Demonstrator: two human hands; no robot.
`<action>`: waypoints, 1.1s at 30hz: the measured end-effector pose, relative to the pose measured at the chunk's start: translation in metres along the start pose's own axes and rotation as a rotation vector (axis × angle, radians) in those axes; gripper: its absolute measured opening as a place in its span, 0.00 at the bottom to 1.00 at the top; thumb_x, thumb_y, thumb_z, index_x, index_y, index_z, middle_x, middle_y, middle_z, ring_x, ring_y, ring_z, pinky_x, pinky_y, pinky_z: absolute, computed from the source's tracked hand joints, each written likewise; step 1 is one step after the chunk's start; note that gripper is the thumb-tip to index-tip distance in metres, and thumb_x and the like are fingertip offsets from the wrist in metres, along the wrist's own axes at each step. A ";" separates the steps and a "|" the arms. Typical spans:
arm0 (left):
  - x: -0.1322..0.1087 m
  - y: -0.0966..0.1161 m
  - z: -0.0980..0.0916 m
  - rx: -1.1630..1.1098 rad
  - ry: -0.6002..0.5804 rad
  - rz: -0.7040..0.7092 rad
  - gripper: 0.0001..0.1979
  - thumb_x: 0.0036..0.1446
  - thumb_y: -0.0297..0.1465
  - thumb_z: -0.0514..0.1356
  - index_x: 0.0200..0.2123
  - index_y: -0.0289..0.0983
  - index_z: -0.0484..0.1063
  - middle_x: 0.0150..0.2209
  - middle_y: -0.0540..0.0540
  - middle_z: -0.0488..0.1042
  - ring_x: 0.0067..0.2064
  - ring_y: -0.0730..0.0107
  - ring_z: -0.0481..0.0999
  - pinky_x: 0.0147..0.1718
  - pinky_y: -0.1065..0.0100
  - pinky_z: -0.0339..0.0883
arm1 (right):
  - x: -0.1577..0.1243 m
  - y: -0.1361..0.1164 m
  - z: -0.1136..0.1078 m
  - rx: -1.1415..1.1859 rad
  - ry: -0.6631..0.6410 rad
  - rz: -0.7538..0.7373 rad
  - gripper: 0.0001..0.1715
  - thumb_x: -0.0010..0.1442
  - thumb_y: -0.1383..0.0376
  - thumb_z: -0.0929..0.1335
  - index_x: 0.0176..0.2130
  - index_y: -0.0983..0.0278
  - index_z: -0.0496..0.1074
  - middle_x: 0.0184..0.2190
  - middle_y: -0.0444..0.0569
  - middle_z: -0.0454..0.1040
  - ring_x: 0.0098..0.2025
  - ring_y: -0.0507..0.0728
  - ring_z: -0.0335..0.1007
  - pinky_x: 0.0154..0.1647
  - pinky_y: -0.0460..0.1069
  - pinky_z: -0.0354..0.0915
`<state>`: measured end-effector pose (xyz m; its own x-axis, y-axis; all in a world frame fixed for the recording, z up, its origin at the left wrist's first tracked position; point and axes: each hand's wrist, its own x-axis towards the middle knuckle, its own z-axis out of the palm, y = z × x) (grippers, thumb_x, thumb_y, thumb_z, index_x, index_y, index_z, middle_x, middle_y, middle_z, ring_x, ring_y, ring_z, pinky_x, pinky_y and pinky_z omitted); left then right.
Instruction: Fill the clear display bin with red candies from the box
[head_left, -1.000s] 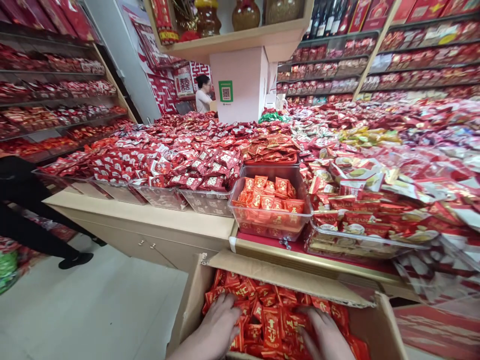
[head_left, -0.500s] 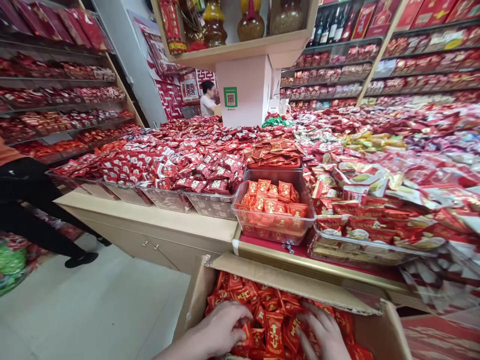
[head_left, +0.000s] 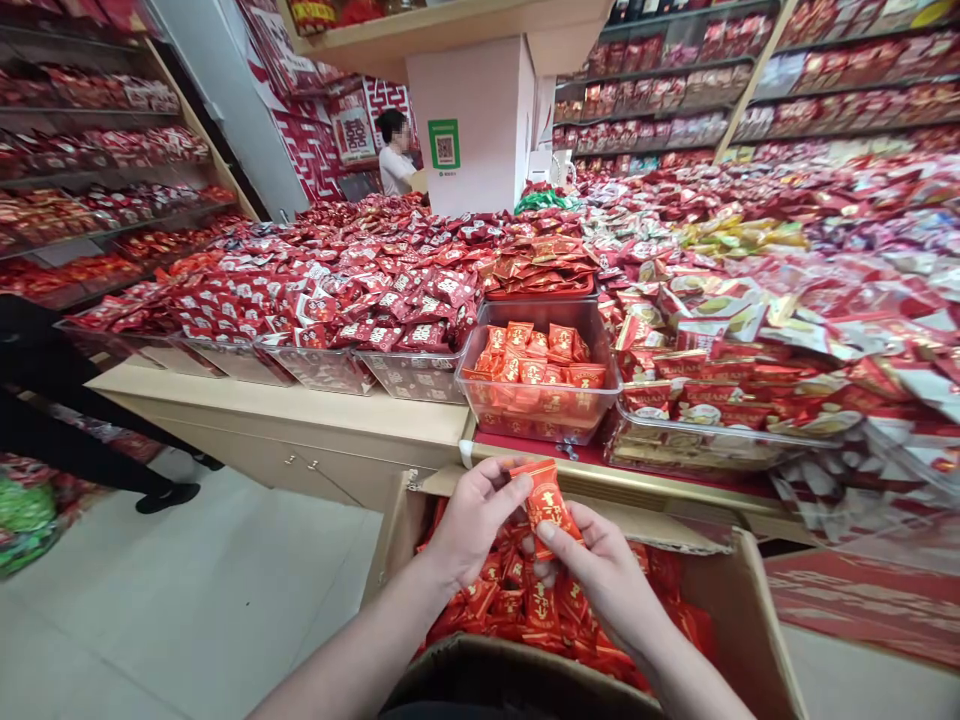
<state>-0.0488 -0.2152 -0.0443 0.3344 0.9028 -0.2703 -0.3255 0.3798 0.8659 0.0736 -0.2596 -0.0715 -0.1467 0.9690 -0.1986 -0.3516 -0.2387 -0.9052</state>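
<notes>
A red wrapped candy packet (head_left: 549, 500) with gold lettering is held up between both hands, above the box. My left hand (head_left: 484, 510) pinches its upper left edge between thumb and fingers. On its lower right side, my right hand (head_left: 589, 545) has the thumb over the front and the fingers behind. Under the hands, many matching red packets (head_left: 540, 605) fill an open cardboard box (head_left: 750, 610). Just beyond stands a clear plastic bin (head_left: 536, 405) with neat rows of the same red packets; its far end is bare of packets.
Clear bins (head_left: 420, 380) heaped with dark red packets line the counter (head_left: 300, 415) to the left. A bin (head_left: 720, 450) of red and white packets sits to the right. A person in white (head_left: 395, 165) is behind the display; another person's dark-trousered legs (head_left: 82, 430) are at left.
Both hands have risen out of the box and come together. One candy packet is now held between them, where before the hands were spread among the packets. The view has tilted down.
</notes>
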 end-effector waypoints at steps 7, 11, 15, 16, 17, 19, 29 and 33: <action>0.004 -0.006 0.002 0.078 0.004 -0.054 0.12 0.45 0.37 0.61 0.25 0.33 0.67 0.16 0.53 0.66 0.14 0.80 0.62 0.12 0.75 0.56 | 0.000 0.006 0.003 0.001 0.019 -0.006 0.17 0.44 0.55 0.69 0.28 0.66 0.66 0.21 0.43 0.71 0.19 0.49 0.64 0.19 0.44 0.60; 0.004 -0.012 -0.003 -0.037 0.070 -0.030 0.10 0.44 0.34 0.62 0.25 0.33 0.67 0.20 0.52 0.69 0.19 0.79 0.65 0.19 0.75 0.60 | 0.001 0.011 -0.002 -0.013 0.070 -0.007 0.17 0.45 0.56 0.69 0.29 0.66 0.66 0.20 0.43 0.70 0.18 0.48 0.62 0.19 0.44 0.59; 0.002 -0.014 -0.015 -0.022 0.077 -0.007 0.12 0.42 0.32 0.64 0.32 0.34 0.69 0.25 0.52 0.70 0.25 0.79 0.67 0.26 0.75 0.61 | 0.002 0.014 -0.011 -0.096 0.081 -0.041 0.15 0.48 0.56 0.68 0.30 0.65 0.67 0.19 0.43 0.69 0.18 0.48 0.60 0.18 0.44 0.58; 0.002 -0.015 -0.017 0.023 0.060 -0.013 0.12 0.42 0.33 0.64 0.32 0.34 0.70 0.25 0.51 0.70 0.25 0.79 0.66 0.25 0.75 0.60 | 0.003 0.014 -0.012 -0.125 0.069 -0.048 0.15 0.49 0.56 0.67 0.30 0.65 0.67 0.19 0.43 0.69 0.18 0.48 0.60 0.18 0.44 0.57; 0.001 -0.015 -0.019 0.064 0.048 -0.016 0.12 0.42 0.34 0.64 0.30 0.33 0.70 0.24 0.51 0.70 0.24 0.79 0.65 0.23 0.76 0.59 | 0.003 0.013 -0.013 -0.150 0.055 -0.056 0.15 0.49 0.56 0.67 0.31 0.65 0.68 0.19 0.43 0.69 0.18 0.48 0.60 0.18 0.44 0.57; 0.001 -0.015 -0.020 0.094 0.059 0.005 0.11 0.43 0.35 0.63 0.25 0.32 0.70 0.22 0.51 0.69 0.23 0.79 0.64 0.22 0.76 0.58 | 0.003 0.009 -0.014 -0.188 0.034 -0.071 0.16 0.50 0.55 0.66 0.33 0.66 0.68 0.18 0.43 0.68 0.18 0.48 0.59 0.18 0.44 0.57; -0.004 0.008 -0.005 -0.133 -0.083 -0.081 0.14 0.50 0.39 0.57 0.36 0.35 0.70 0.31 0.46 0.73 0.29 0.73 0.71 0.23 0.75 0.61 | 0.012 -0.016 -0.026 -0.479 0.115 -0.401 0.11 0.51 0.62 0.66 0.37 0.59 0.71 0.31 0.47 0.70 0.31 0.53 0.64 0.30 0.48 0.62; -0.005 0.007 0.000 -0.020 -0.027 0.118 0.12 0.44 0.27 0.62 0.35 0.35 0.68 0.36 0.47 0.72 0.36 0.72 0.71 0.34 0.72 0.65 | 0.011 -0.019 -0.020 -0.077 0.190 -0.239 0.20 0.53 0.60 0.64 0.46 0.60 0.66 0.31 0.48 0.70 0.28 0.52 0.64 0.28 0.49 0.64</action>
<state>-0.0526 -0.2169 -0.0369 0.3161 0.9359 -0.1553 -0.3812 0.2752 0.8826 0.0974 -0.2429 -0.0644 0.1099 0.9933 -0.0364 -0.2828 -0.0038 -0.9592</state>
